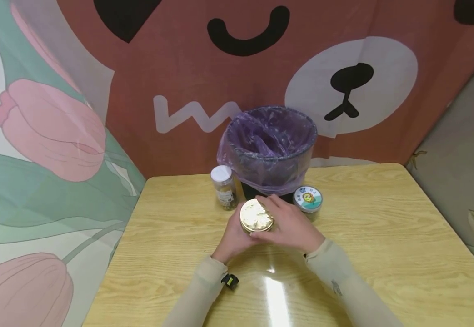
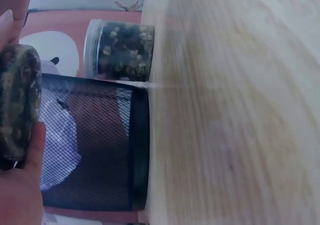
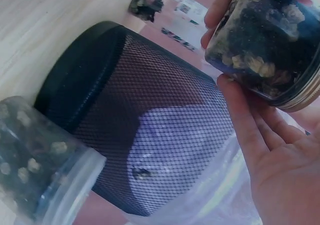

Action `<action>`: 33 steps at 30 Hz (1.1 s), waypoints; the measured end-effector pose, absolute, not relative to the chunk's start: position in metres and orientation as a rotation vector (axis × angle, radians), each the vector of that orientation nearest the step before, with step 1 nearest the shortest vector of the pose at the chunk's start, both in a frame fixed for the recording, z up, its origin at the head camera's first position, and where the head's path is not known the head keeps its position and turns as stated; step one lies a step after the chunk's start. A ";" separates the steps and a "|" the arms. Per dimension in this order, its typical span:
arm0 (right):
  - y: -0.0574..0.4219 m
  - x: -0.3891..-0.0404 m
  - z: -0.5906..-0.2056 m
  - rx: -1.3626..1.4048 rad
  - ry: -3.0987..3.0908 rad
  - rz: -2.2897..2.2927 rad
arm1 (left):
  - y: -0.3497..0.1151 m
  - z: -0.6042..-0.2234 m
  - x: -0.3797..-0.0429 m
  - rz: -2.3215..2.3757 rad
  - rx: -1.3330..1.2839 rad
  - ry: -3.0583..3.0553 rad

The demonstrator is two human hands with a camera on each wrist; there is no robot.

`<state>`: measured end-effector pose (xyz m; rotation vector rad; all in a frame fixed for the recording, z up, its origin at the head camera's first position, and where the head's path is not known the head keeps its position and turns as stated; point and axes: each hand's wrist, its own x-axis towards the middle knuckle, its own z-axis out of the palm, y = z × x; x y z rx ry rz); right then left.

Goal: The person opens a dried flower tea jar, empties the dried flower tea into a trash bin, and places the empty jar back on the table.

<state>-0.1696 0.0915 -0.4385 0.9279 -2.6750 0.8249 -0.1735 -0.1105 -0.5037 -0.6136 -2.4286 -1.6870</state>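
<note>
Between both hands, above the table, is a clear jar with a shiny gold top [image 1: 256,215]. Dark and pale pieces like dried flowers fill the jar [image 3: 265,45]. From its left side my left hand [image 1: 237,236] grips the jar's body. On the other side my right hand [image 1: 291,225] holds it, the fingers at the far edge of the top and the thumb at the near edge. In the left wrist view the jar [image 2: 20,100] is cut off by the frame edge.
Behind the hands stands a black mesh bin [image 2: 95,145] with a purple liner [image 1: 269,168]. Left of it is a tall white-capped jar [image 1: 223,187]; right of it, a jar with a printed lid [image 1: 308,199]. All are on the wooden table [image 1: 171,254] near the cloth backdrop.
</note>
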 end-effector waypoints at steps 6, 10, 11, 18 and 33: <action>0.091 -0.165 -0.430 0.918 -2.660 0.825 | -0.105 -0.493 -0.170 -1.686 -0.653 -2.366; 0.088 -0.164 -0.431 0.927 -2.622 0.864 | -0.101 -0.488 -0.169 -1.679 -0.724 -2.328; 0.087 -0.164 -0.432 0.931 -2.607 0.888 | -0.100 -0.487 -0.168 -1.685 -0.741 -2.318; 0.080 -0.164 -0.438 0.926 -2.553 1.087 | -0.098 -0.489 -0.169 -1.727 -0.772 -2.298; 0.078 -0.165 -0.442 0.940 -2.494 1.085 | -0.101 -0.493 -0.170 -1.656 -0.744 -2.337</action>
